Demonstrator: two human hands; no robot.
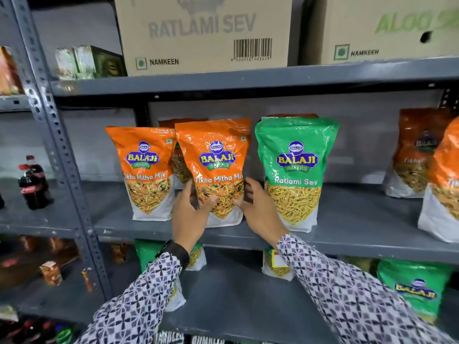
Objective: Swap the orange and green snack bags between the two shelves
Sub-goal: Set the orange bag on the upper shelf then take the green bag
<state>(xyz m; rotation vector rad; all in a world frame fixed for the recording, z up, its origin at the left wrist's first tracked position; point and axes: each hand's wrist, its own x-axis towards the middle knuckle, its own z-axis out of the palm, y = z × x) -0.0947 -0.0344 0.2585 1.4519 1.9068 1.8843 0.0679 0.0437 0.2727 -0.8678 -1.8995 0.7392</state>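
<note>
An orange snack bag (213, 155) stands upright on the upper shelf (347, 234). My left hand (191, 214) grips its lower left side with the thumb on the front. My right hand (258, 209) clasps its lower right edge. A second orange bag (146, 157) stands just to its left, and another is partly hidden behind. A green snack bag (296, 157) stands right beside it on the same shelf. More orange bags (417, 155) stand at the far right. On the lower shelf (236, 306) are green bags (417, 286), some partly hidden by my sleeves.
Cardboard cartons (203, 33) sit on the shelf above. A slotted metal upright (57, 135) divides this rack from the left bay, where cola bottles (32, 184) stand. Bare shelf surface lies between the green bag and the right-hand orange bags.
</note>
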